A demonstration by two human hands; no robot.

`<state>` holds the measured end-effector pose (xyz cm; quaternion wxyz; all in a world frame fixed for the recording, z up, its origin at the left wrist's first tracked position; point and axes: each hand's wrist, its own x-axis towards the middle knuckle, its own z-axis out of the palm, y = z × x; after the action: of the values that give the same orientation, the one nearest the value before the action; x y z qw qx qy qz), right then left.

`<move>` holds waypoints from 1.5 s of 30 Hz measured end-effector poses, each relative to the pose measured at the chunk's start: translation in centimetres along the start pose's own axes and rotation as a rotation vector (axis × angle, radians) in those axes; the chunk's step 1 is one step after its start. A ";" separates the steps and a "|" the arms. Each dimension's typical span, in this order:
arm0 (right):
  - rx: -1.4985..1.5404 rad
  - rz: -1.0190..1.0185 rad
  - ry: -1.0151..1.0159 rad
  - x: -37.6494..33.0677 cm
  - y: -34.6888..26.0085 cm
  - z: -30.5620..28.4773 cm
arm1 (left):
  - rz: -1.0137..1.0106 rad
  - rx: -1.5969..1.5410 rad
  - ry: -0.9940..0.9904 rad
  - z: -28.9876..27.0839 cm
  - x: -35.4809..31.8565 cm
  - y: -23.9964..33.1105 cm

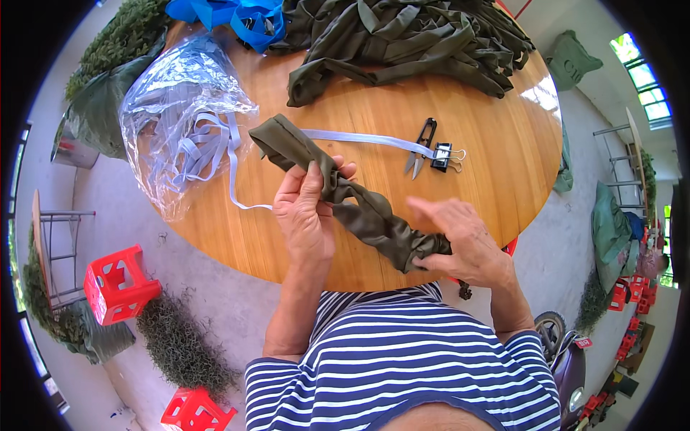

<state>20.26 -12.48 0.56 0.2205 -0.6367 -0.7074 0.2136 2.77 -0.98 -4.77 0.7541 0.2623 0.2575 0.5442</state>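
An olive-green fabric strip (pixel 374 219), gathered and twisted, stretches across the front of the round table. Toward its far left end, my left hand (pixel 305 208) pinches it between thumb and fingers. My right hand (pixel 463 244) is at the other end, thumb pressed on the cloth and index finger lifted away; its lower fingers are partly hidden. A pale lilac flat elastic band (pixel 359 136) runs from behind the strip to a black binder clip (pixel 444 157). Small black thread snips (pixel 422 147) lie beside the clip. More band (pixel 233 176) trails from a clear plastic bag to my left hand.
The clear bag (pixel 162 108) holds loops of band at the table's left. A heap of olive fabric strips (pixel 410 43) and a blue bag (pixel 248 21) cover the far side. Red stools (pixel 122 284) and dark greenery (pixel 183 345) are on the floor; a motorbike (pixel 568 366) stands behind right.
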 end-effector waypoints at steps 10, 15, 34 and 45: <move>0.122 0.086 -0.070 2.6 -0.9 1.8 | 0.007 0.105 -0.023 0.4 0.5 0.9; 0.362 0.105 0.078 2.6 -1.0 2.2 | -0.076 0.061 -0.004 1.5 -0.8 -1.2; 0.040 -0.116 0.296 1.1 -0.3 4.2 | -0.299 -0.067 -0.021 1.5 -2.5 -3.2; 0.066 -0.085 0.154 0.8 -0.3 3.6 | -0.417 -0.175 -0.078 0.8 -2.7 -1.3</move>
<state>17.87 -11.83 -2.16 0.3042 -0.6129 -0.7073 0.1777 3.47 -3.97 -4.82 0.8795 0.1576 0.2286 0.3865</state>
